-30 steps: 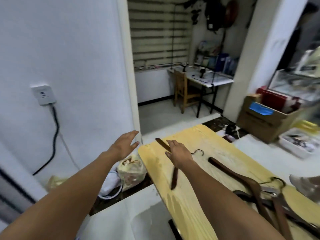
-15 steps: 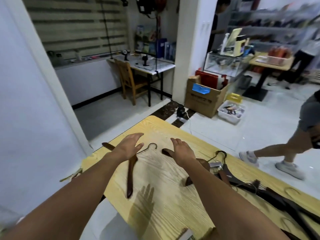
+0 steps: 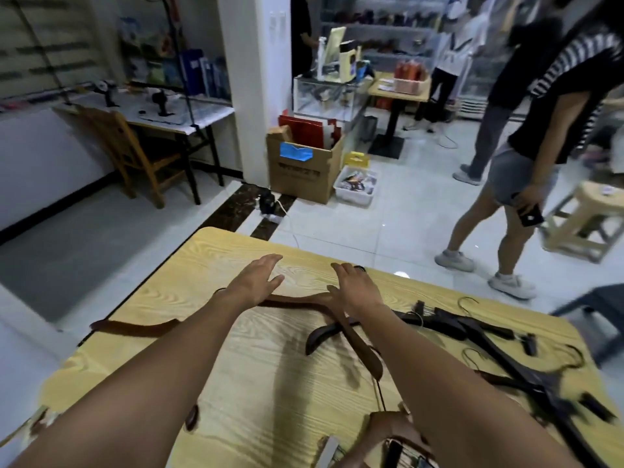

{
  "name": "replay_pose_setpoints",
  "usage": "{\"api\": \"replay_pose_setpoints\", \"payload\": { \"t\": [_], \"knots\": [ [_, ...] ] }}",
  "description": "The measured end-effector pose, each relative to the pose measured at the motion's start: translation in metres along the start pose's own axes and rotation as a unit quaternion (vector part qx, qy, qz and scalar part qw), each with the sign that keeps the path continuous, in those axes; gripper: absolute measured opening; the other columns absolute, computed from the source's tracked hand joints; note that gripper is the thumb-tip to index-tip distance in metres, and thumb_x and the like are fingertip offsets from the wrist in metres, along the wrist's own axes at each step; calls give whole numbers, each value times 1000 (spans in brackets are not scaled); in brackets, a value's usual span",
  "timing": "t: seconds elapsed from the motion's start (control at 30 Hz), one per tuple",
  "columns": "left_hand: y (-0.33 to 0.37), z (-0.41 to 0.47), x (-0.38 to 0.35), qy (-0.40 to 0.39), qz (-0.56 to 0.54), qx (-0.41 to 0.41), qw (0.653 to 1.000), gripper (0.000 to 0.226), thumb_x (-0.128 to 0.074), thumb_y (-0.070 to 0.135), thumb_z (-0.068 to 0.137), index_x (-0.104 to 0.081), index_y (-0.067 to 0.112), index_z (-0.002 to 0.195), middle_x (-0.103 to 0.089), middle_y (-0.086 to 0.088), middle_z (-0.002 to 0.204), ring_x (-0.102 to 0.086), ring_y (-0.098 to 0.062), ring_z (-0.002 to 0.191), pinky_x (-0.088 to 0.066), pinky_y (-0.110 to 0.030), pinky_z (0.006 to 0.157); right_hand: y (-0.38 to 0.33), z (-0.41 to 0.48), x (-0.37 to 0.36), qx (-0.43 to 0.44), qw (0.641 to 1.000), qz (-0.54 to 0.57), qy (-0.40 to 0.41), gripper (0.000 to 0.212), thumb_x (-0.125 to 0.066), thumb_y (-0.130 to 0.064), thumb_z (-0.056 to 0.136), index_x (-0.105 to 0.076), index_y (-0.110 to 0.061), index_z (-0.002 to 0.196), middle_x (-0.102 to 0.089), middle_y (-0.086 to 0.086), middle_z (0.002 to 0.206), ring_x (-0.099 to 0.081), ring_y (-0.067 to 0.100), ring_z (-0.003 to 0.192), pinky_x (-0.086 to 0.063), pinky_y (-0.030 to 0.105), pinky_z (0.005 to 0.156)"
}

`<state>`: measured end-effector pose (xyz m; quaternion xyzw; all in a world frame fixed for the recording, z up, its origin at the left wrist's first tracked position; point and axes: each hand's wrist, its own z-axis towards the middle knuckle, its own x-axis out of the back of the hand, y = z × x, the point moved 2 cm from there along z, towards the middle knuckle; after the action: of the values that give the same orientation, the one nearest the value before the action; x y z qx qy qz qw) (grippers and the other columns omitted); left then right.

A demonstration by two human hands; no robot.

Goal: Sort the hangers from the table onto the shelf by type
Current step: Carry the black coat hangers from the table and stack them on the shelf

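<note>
Hanger, brown wood, lies beneath left grip and right grip, both spread; likely stiff, light, best seized at its neck.

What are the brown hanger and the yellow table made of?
Brown hanger: probably wood, given its thick curved arm and smooth reddish-brown finish. Table: pale yellow top with bold grain lines, so wood or a wood-look laminate; the picture cannot settle which.

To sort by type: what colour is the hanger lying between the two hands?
Hanger: reddish-brown wood, lighter than the near-black hangers beside it; head view.
</note>
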<state>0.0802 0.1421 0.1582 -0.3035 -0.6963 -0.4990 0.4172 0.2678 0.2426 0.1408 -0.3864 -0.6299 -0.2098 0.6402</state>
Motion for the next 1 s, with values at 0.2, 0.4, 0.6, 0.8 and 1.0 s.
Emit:
{"api": "replay_pose_setpoints", "payload": {
  "t": [0.2, 0.4, 0.6, 0.8, 1.0],
  "knots": [
    [15, 26, -28, -39, 7, -33, 999, 54, -41, 32, 100, -23, 19, 149, -27, -2, 155, -23, -22, 143, -23, -36, 116, 38, -11, -7, -60, 998, -3, 11, 53, -48, -33, 97, -33, -17, 145, -42, 7, 145, -43, 30, 127, -35, 37, 103],
    [28, 44, -65, -100, 26, -61, 993, 55, -40, 33, 100, -22, 17, 149, -29, -6, 154, -25, -24, 142, -23, -34, 115, 71, -26, -17, -131, 991, -9, 20, 49, -41, -39, 98, -40, -16, 141, -46, 8, 141, -43, 30, 127, -33, 38, 104],
    [59, 63, -99, -133, 33, -85, 987, 54, -40, 32, 100, -23, 15, 149, -31, -7, 153, -27, -24, 141, -25, -35, 115, 116, -42, -22, -158, 987, -36, -18, 53, -43, -37, 99, -31, -15, 146, -40, 9, 145, -38, 31, 132, -31, 39, 109],
    [86, 73, -128, -133, 28, -86, 987, 51, -42, 31, 99, -29, 18, 146, -41, -6, 145, -36, -25, 132, -31, -35, 108, 165, -45, -34, -161, 985, -45, -40, 49, -45, -34, 99, -34, -14, 143, -41, 9, 143, -39, 30, 131, -31, 38, 109],
    [113, 87, -157, -138, 42, -66, 987, 54, -44, 27, 99, -25, 18, 149, -39, -8, 147, -37, -26, 134, -30, -35, 111, 211, -43, -46, -141, 988, -39, -56, 45, -47, -31, 98, -38, -15, 140, -46, 9, 138, -41, 28, 129, -31, 37, 107]
  ]
}}
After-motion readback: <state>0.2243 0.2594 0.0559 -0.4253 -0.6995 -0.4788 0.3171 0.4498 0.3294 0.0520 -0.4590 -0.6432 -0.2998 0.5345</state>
